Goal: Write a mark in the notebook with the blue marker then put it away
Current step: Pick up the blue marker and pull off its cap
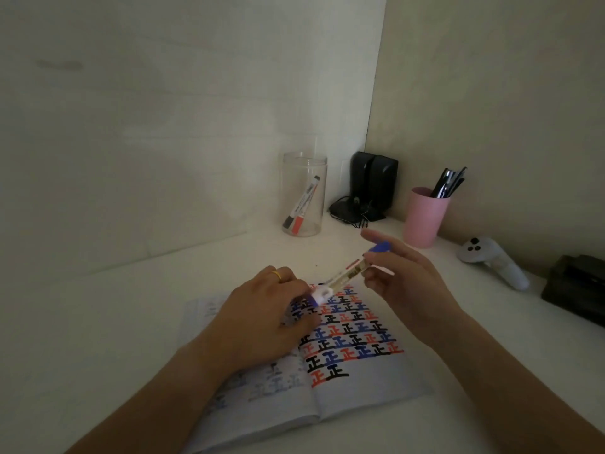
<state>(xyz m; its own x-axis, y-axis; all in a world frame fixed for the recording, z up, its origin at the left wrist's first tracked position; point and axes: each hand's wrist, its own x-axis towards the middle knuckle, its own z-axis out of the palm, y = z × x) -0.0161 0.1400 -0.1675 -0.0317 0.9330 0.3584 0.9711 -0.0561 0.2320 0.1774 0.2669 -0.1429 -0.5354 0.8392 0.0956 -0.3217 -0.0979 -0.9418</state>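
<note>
Blue marker (348,273) held between both hands above the notebook (360,381).
Left hand (262,316) gripping its cap end, right hand (406,280) pinching the barrel.

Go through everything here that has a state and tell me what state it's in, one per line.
Notebook: open, flat on desk.
Blue marker: held by both hands above the notebook.
Left hand: gripping cap end.
Right hand: gripping barrel.
Clear jar: upright, lidless, two markers inside.
Pink cup: upright, holding pens.
</note>
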